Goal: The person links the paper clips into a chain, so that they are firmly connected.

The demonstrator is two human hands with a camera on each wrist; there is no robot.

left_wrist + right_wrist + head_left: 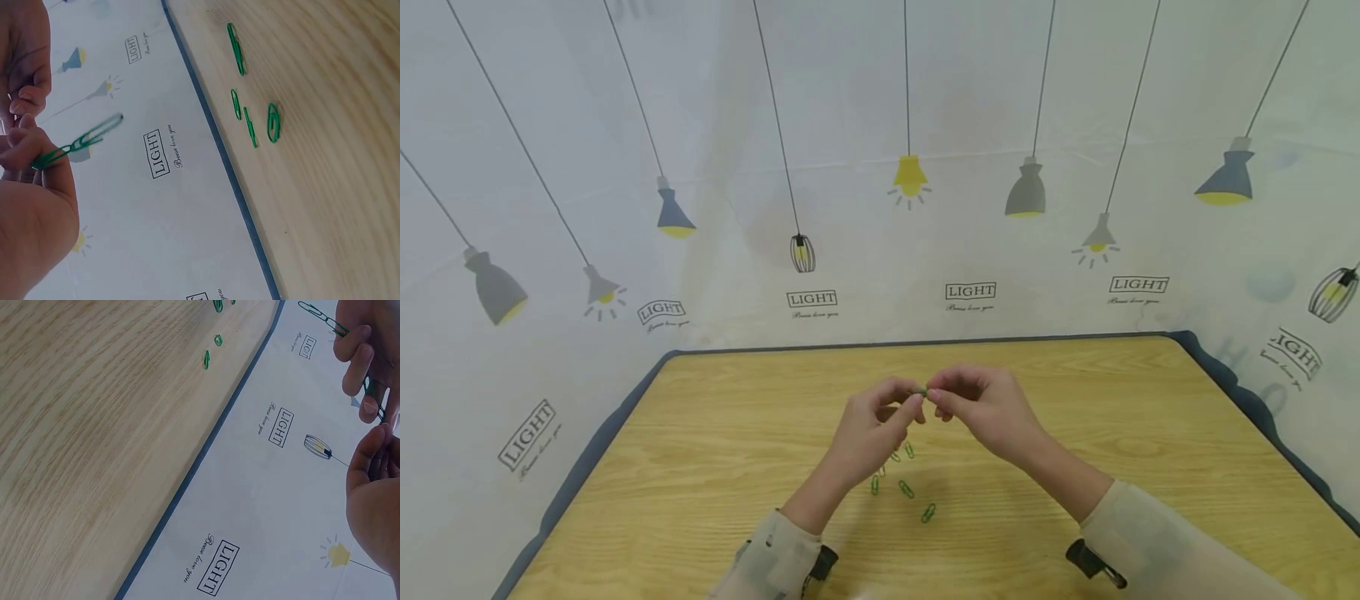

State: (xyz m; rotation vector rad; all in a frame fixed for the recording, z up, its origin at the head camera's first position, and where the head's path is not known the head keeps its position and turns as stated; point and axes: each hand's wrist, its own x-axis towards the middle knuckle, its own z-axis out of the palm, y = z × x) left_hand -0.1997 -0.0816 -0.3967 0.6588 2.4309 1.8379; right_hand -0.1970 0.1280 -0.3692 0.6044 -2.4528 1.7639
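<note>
Above the middle of the table, my left hand (872, 425) and right hand (992, 408) meet at the fingertips. Between them shows a bit of a green paper clip (920, 392). Linked green paper clips (81, 142) hang out from the fingers of the left hand in the left wrist view, and the right wrist view also shows this short chain (322, 317). My left hand grips the chain among its curled fingers. Thumb and forefinger of the right hand pinch the end of a clip (382, 415); the fingertips hide most of it.
Several loose green paper clips lie on the wooden table below the hands, one (928, 512) nearest me and another (906, 489) just beyond it. The table (715, 467) has a blue edge. A white sheet (850, 100) printed with lamps stands around its back and sides.
</note>
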